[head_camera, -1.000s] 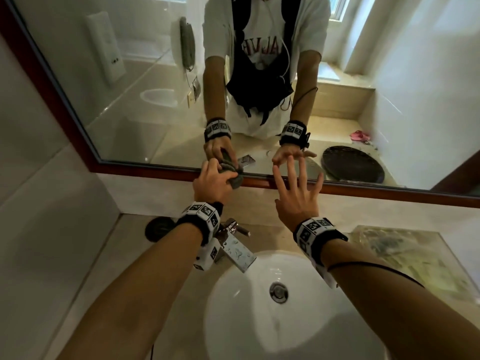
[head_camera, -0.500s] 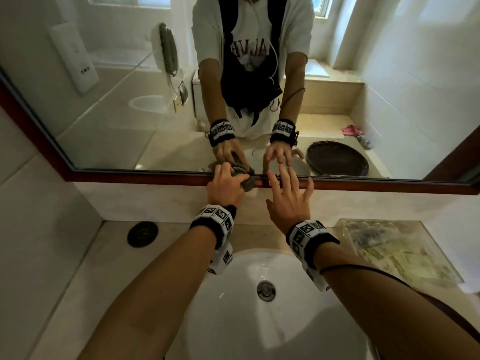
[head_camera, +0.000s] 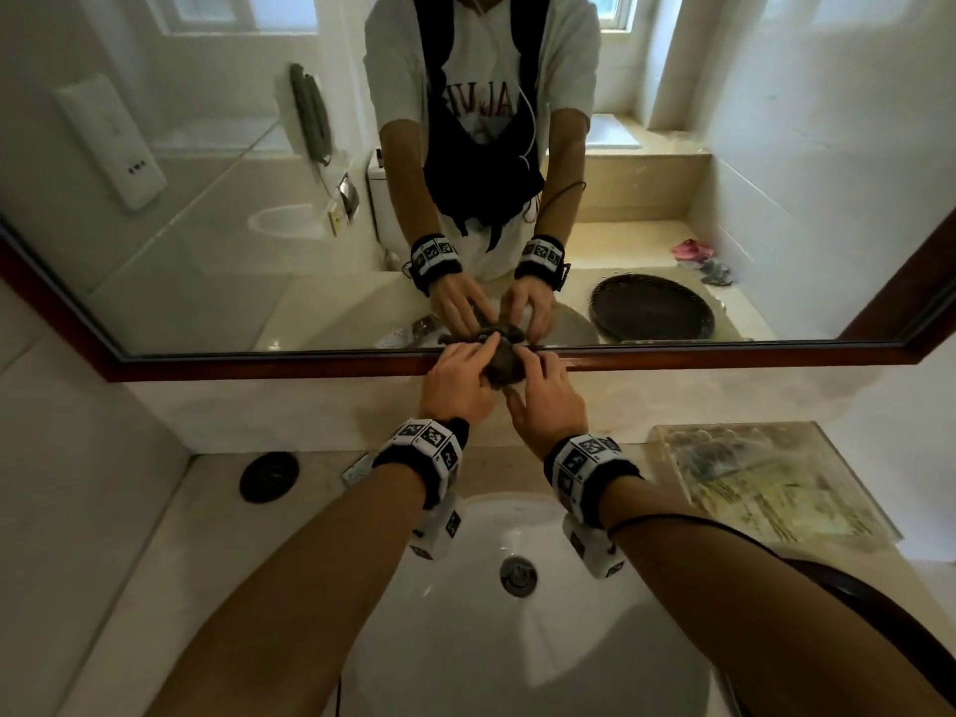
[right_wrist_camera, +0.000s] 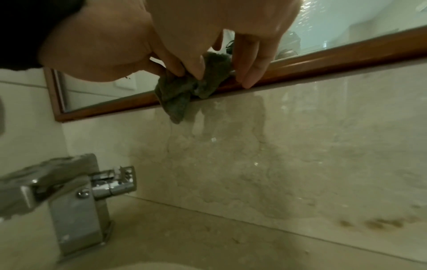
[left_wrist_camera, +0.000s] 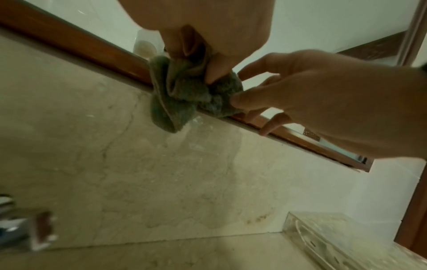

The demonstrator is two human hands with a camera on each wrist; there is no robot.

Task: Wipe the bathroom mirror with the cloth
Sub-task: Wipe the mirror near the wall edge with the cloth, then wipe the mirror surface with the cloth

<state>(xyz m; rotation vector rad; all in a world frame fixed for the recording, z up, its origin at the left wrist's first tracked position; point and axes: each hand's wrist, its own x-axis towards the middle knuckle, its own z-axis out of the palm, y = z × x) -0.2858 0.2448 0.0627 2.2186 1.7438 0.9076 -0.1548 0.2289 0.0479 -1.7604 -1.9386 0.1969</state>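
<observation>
A crumpled grey-green cloth [head_camera: 501, 362] sits against the brown wooden lower frame [head_camera: 258, 365] of the mirror [head_camera: 207, 209]. My left hand [head_camera: 458, 377] grips the cloth from the left, its fingers curled round the bunched top [left_wrist_camera: 194, 54]. My right hand [head_camera: 543, 390] comes in from the right. In the left wrist view its thumb [left_wrist_camera: 235, 99] and forefinger pinch the cloth [left_wrist_camera: 184, 95] while its other fingers lie on the frame. In the right wrist view its fingertips [right_wrist_camera: 196, 70] press into the cloth [right_wrist_camera: 182, 91], and a loose fold hangs below the frame.
A white basin [head_camera: 465, 644] lies under my forearms, with a chrome faucet [right_wrist_camera: 69, 184] behind it. A clear tray [head_camera: 765, 483] stands on the counter at the right, and a black round disc [head_camera: 269, 476] lies at the left. Beige marble wall runs below the mirror.
My right hand has moved left from beside the cloth, fingers spread, and now pinches it. My left hand stays on the cloth at the frame.
</observation>
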